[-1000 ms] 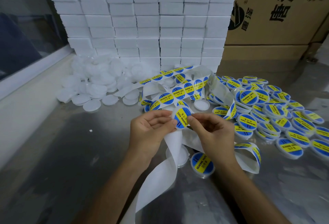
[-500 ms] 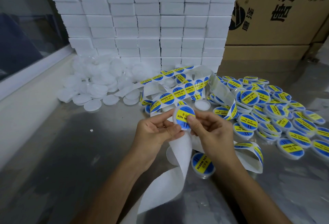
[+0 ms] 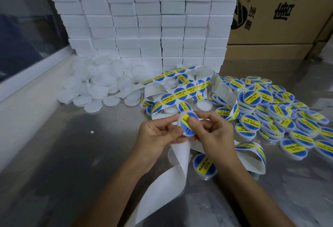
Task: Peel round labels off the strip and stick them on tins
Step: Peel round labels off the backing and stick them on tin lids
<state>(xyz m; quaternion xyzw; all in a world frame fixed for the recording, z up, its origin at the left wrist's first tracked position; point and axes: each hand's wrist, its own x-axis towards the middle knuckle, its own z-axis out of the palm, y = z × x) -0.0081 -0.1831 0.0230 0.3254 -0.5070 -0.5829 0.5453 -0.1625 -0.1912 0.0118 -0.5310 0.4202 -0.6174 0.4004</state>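
Head view: right hand [image 3: 212,133] thumb now pressing label [image 3: 188,125] onto tin [image 3: 180,118].

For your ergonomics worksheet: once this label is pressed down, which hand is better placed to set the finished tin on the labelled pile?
Probably the right hand: it grips the tin, and the labelled pile lies on its side. The left hand pinches the tin's far edge.

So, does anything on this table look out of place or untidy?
Mostly the white label strip: it lies twisted and looped over the heap of blue-and-yellow labelled tins. One labelled tin sits alone near the right hand.
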